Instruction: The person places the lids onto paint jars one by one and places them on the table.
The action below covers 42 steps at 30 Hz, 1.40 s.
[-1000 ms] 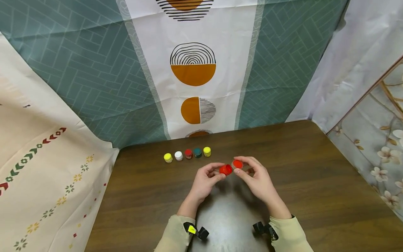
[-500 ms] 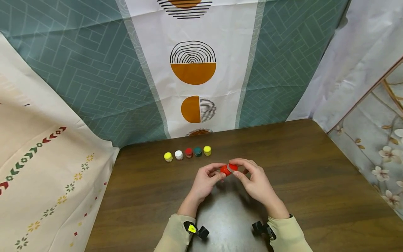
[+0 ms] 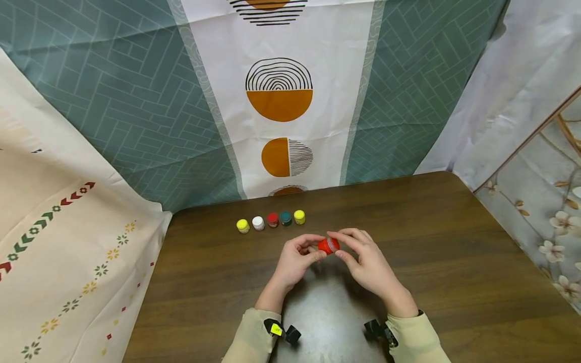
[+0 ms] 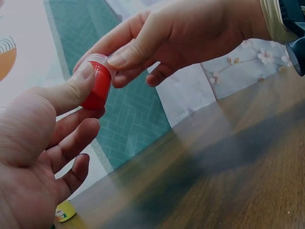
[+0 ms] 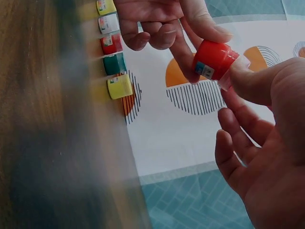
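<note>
A small red paint jar is held up above the table, between the thumb and fingers of my left hand. Its clear lid sits against the jar's mouth, pinched by my right hand. In the right wrist view the red jar lies tilted on its side, a label on its wall, its lid end toward the right thumb. Fingers cover part of the lid. Whether it is threaded on tightly cannot be seen.
Behind the hands, a row of small paint jars stands on the brown wooden table: yellow, white, red, dark teal and another yellow jar. A patterned curtain hangs behind the table.
The right hand has moved left and brought the lid from beside the jar onto its mouth. The left hand stays nearly still, holding the jar. The row of jars is unchanged.
</note>
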Each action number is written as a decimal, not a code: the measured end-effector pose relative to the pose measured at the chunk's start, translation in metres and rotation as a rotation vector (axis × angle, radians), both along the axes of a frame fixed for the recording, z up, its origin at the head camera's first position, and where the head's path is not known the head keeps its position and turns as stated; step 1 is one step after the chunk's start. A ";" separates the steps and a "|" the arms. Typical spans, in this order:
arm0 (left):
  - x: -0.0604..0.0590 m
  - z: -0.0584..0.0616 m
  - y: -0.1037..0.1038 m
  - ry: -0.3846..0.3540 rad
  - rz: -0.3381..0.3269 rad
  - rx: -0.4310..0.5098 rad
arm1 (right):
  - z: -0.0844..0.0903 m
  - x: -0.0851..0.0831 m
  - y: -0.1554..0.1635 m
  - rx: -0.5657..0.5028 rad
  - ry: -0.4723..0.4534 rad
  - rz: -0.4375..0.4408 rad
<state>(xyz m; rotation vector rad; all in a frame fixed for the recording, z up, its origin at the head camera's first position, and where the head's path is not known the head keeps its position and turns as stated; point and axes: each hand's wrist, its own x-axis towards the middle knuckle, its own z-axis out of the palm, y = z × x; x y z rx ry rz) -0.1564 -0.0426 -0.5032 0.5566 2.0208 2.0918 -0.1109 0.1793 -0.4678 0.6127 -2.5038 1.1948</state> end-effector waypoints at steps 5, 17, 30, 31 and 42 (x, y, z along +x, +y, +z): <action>-0.001 0.000 -0.001 -0.007 -0.003 -0.003 | 0.002 -0.002 0.000 0.047 0.062 0.032; -0.002 0.002 -0.004 -0.029 -0.025 -0.035 | 0.008 -0.005 0.002 0.185 0.022 -0.041; -0.003 0.002 -0.005 -0.052 -0.021 0.011 | 0.008 -0.005 0.004 0.023 -0.058 0.054; -0.003 0.002 -0.005 -0.056 -0.023 0.015 | 0.009 -0.006 0.004 0.018 -0.044 0.076; -0.002 0.002 -0.004 -0.030 -0.049 -0.020 | 0.012 -0.007 0.004 0.096 -0.071 -0.014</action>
